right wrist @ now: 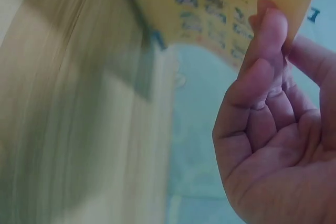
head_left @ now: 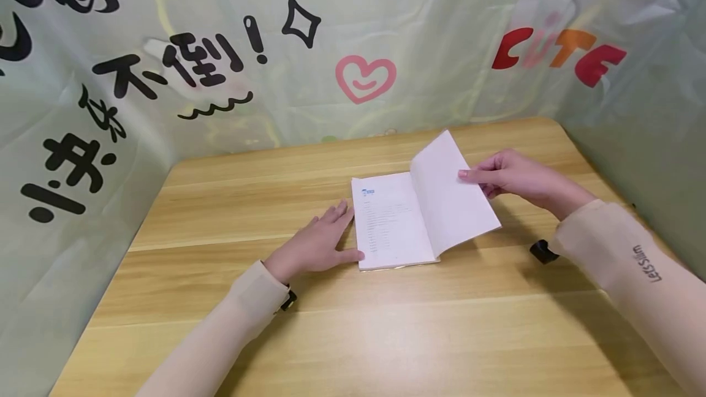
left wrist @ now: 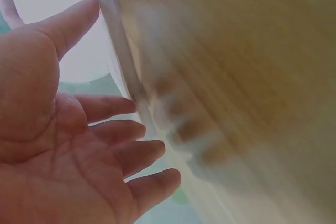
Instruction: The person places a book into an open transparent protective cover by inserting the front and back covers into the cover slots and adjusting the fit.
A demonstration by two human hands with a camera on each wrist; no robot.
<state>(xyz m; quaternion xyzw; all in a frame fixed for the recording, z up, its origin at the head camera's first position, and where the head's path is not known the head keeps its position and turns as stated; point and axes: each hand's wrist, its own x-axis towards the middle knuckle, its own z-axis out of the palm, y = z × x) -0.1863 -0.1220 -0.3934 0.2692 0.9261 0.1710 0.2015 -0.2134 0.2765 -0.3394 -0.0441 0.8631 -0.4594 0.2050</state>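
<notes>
A thin book [head_left: 388,219] lies on the wooden table, its printed white page facing up. Its cover [head_left: 452,195] stands raised at a slant to the right, white inside; the right wrist view gives its yellow outer side [right wrist: 210,9], with small pictures and text. My right hand [head_left: 510,179] pinches the cover's outer edge between thumb and curled fingers. At the book's left edge is my left hand [head_left: 317,241], fingers spread and fairly straight, with the thumb tip on the page's lower left corner. The left wrist view catches the palm and the book's edge [left wrist: 118,40].
The wooden table [head_left: 220,213] stretches around the book on all sides. Behind and beside it hangs a pale printed cloth [head_left: 441,35] with black lettering, a pink heart and the word CUTE. Dark wrist straps [head_left: 543,252] show below the sleeves.
</notes>
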